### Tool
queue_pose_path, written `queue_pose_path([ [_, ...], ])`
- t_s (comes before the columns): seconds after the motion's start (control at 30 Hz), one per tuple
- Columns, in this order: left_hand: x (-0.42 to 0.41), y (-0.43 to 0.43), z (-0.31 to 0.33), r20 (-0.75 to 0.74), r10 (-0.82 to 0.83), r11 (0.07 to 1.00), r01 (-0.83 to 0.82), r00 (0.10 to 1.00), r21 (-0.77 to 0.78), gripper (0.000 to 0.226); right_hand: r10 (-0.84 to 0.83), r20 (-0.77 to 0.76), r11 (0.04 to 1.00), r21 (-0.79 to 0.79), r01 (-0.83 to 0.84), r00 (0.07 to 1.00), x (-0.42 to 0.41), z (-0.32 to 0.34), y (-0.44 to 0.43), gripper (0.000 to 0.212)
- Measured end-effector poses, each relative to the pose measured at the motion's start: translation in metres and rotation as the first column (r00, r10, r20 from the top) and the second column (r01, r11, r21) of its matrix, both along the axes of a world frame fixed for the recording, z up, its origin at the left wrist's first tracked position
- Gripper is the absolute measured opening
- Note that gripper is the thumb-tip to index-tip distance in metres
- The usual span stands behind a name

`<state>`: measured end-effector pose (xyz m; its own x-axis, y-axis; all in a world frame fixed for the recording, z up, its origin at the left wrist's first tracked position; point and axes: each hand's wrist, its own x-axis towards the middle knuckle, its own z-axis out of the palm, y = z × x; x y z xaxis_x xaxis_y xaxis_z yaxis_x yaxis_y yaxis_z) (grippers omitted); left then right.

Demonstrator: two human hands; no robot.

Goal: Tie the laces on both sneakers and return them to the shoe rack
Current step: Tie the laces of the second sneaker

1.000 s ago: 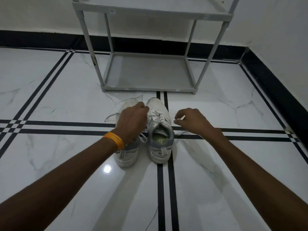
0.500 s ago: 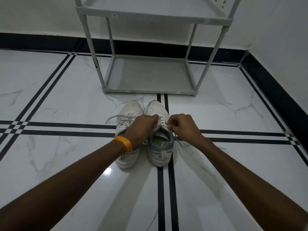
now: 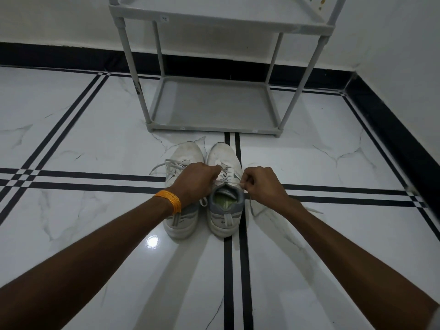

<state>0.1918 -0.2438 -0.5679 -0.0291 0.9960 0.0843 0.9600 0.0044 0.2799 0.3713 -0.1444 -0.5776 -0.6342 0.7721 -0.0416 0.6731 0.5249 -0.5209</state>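
**A:** What does the head camera give you?

**B:** I'm looking down at two white sneakers standing side by side on the floor, toes toward the shoe rack. The right sneaker sits on the paired black stripes running away from me; the left sneaker is just beside it, and I can't tell whether they touch.

**A:** And the hands?

**B:** Both are over the right sneaker's tongue. My left hand is curled shut, its fingertips pinching a lace at the eyelets. It covers the middle of the left sneaker. An orange band circles that wrist. My right hand is closed too, thumb and forefinger pinching the other end of the lace at the shoe's right edge. The lace runs taut between the two hands.

**A:** Anything loose?

**B:** A tail of lace trails onto the floor under my right wrist. The left sneaker's laces lie slack, one loop spilling out to the left.

**A:** The rack?

**B:** Grey, against the wall, well beyond the toes. Its bottom shelf holds nothing I can see.
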Motion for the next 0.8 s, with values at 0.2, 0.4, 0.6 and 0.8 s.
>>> queue_pose_path([
  [0.2,-0.017,-0.004,0.008,-0.046,0.023,0.999,-0.025,0.999,-0.038,0.014,0.001,-0.027,0.96,-0.279,-0.008,1.0,0.021,0.023,0.013,0.007],
  [0.4,-0.026,-0.005,0.035,0.585,0.181,0.981,-0.106,0.79,-0.16,0.027,-0.227,-0.364,0.731,-0.677,-0.089,0.903,0.01,0.042,0.004,0.025],
  [0.6,0.011,-0.005,0.021,0.936,0.274,0.95,-0.215,0.222,-0.227,0.027,-0.557,-0.549,0.491,-0.823,-0.287,0.623,-0.009,0.033,-0.011,0.013],
  [0.8,0.026,0.002,0.011,0.94,0.202,0.946,-0.304,0.275,-0.114,0.02,-0.55,-0.528,0.586,-0.796,-0.151,0.647,-0.014,0.025,-0.012,0.025],
])
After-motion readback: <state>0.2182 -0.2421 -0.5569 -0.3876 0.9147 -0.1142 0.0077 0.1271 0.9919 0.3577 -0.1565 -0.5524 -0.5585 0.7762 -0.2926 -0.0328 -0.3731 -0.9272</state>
